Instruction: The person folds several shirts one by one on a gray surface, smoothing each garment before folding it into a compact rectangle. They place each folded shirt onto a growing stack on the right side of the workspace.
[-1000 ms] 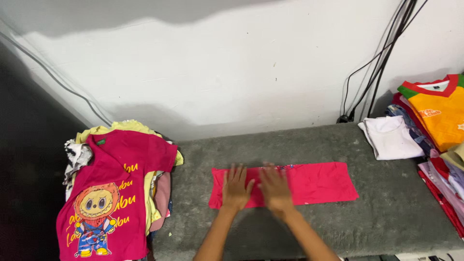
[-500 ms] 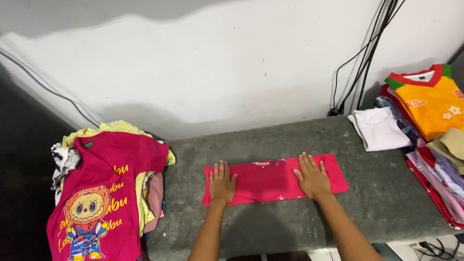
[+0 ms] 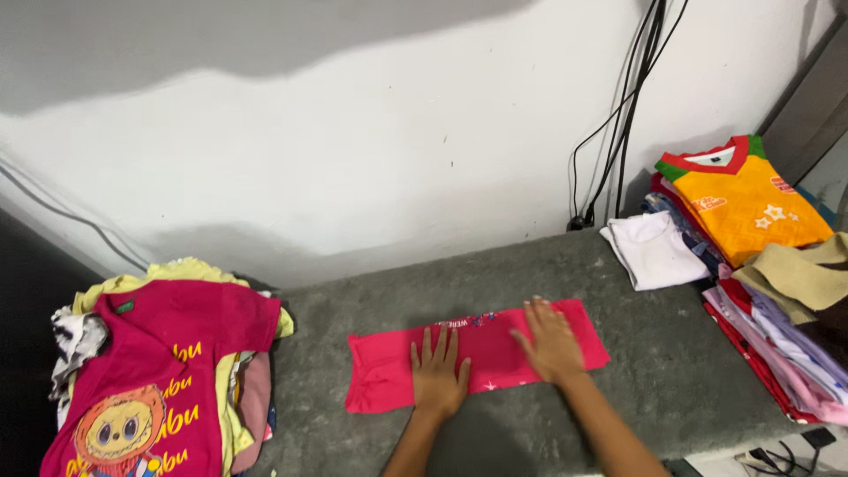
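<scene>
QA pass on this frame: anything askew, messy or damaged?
Nothing damaged. The folded pink garment lies flat under both hands. Only the left pile looks untidy: its pink cartoon shirt drapes unfolded over the table edge.

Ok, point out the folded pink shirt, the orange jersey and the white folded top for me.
Folded pink shirt (image 3: 380, 375): head view, bare left end of the strip.
Orange jersey (image 3: 746, 208): head view, middle of its chest.
White folded top (image 3: 652, 252): head view, centre of the fold.

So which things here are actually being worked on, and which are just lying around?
In hand:
left hand and right hand, flat on the folded pink garment
grey padded table

Lying about:
pink cartoon shirt pile
orange shirt stack
white folded garment
wall cables
</scene>
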